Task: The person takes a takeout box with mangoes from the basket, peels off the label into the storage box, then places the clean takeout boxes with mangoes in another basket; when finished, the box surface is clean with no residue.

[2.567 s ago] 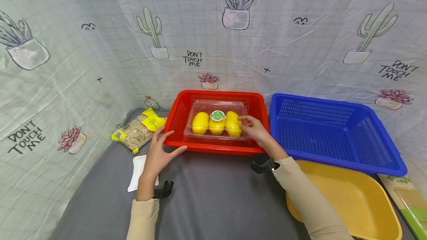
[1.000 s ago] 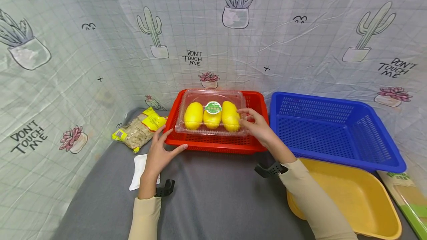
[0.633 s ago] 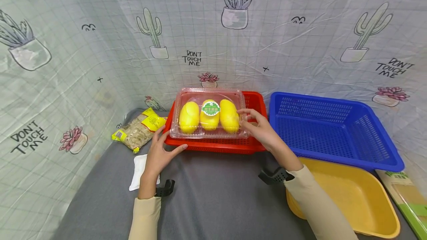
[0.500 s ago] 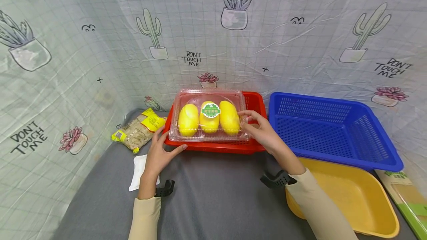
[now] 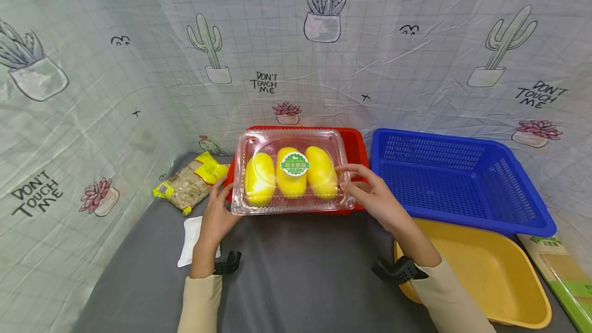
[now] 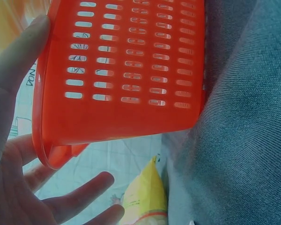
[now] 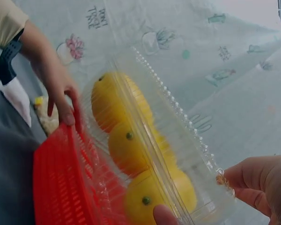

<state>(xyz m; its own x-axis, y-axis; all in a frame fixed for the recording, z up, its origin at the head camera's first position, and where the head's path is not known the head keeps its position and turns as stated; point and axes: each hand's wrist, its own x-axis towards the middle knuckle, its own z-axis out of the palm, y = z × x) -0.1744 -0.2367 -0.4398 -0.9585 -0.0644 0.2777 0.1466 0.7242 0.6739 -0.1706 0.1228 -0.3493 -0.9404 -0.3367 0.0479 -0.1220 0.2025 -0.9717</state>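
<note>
A clear plastic clamshell box (image 5: 266,140) with three yellow mangoes (image 5: 260,181) and a round green label is held up tilted above the red basket (image 5: 355,150). My right hand (image 5: 378,199) pinches its right end; in the right wrist view the right thumb (image 7: 165,216) shows at the box's lower edge. My left hand (image 5: 217,222) stays at the basket's front left corner, fingers spread. In the left wrist view, the left thumb (image 6: 30,37) touches the basket's rim, two fingers pass behind it and the others extend free. The box hides much of the basket.
A blue basket (image 5: 430,184) stands to the right, with a yellow tub (image 5: 481,271) before it. A green-and-tan package (image 5: 561,271) lies at far right. Left of the red basket are a yellow-and-clear food bag (image 5: 187,181) and a white packet (image 5: 189,240). A patterned curtain (image 5: 393,76) hangs behind.
My right hand has lifted the mango box from inside the red basket and brought it up and nearer, tilting its label toward the head camera. My left hand has stayed at the basket's corner.
</note>
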